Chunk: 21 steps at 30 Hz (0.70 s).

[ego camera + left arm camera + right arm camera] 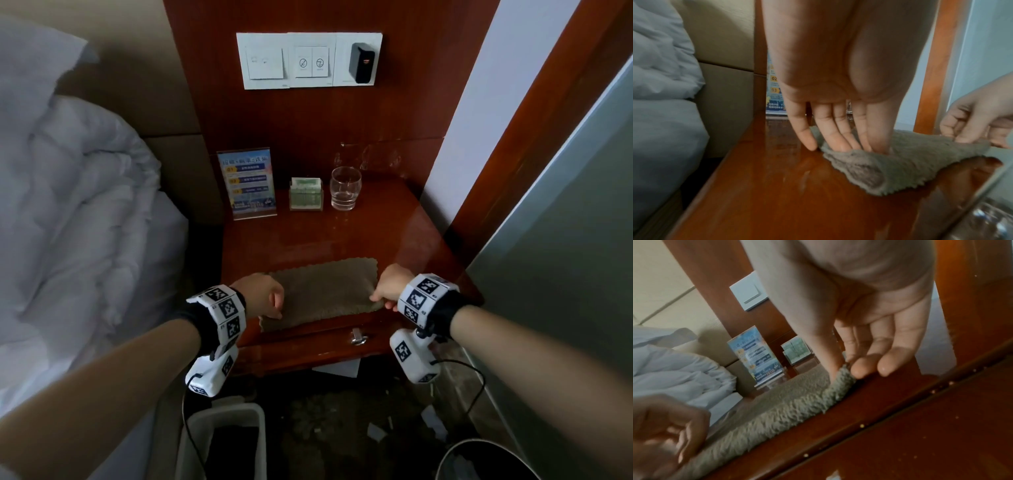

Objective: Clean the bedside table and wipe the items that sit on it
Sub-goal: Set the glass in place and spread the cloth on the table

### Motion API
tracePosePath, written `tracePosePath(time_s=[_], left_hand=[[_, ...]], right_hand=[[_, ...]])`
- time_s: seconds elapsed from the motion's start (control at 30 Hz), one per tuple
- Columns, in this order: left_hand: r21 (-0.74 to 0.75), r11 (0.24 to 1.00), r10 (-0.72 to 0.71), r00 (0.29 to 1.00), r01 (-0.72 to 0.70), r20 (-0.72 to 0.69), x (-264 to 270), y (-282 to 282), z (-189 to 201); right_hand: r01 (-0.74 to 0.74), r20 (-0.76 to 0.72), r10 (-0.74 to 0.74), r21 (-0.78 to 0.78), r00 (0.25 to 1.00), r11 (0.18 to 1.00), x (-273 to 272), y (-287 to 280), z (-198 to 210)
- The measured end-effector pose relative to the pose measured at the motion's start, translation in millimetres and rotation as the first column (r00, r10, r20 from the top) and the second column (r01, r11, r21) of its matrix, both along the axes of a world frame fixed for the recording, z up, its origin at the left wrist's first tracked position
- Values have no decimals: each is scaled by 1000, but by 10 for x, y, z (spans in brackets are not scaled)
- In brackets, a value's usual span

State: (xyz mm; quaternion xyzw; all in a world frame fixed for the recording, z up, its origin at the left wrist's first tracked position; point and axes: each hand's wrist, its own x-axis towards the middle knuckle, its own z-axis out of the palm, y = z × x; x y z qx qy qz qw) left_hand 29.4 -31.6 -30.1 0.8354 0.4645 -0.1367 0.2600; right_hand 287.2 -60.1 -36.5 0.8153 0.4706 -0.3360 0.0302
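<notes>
both hands (263, 294) (390, 286) pinching cloth (325, 291), bedside table (342, 236)

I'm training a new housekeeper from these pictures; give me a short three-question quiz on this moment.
1. True or false: the clear drinking glass lies tipped over.
2. What does the right hand pinch? A the grey-brown fleecy cloth B the blue acrylic sign stand C the green card box
3. Fill in: the cloth lies at the ___ edge of the glossy red-brown bedside table.

Key: 1 false; 2 A; 3 front
</notes>
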Motion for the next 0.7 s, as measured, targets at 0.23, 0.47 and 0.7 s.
tracePosePath(time_s=[0.23,0.47,0.7], left_hand=[[29,1000,-1,1000,1,15,-68,-150,-32],[59,998,-5,999,3,32,-84,-328,-40],[120,968,197,963,-220,183,-332,-396,31]], right_hand=[[23,-146,-22,5,989,1000,27,-70,-4],[77,-246,-62,52,967,996,74,-277,-7],[364,-604,-121,299,788,882,-117,-325,210]])
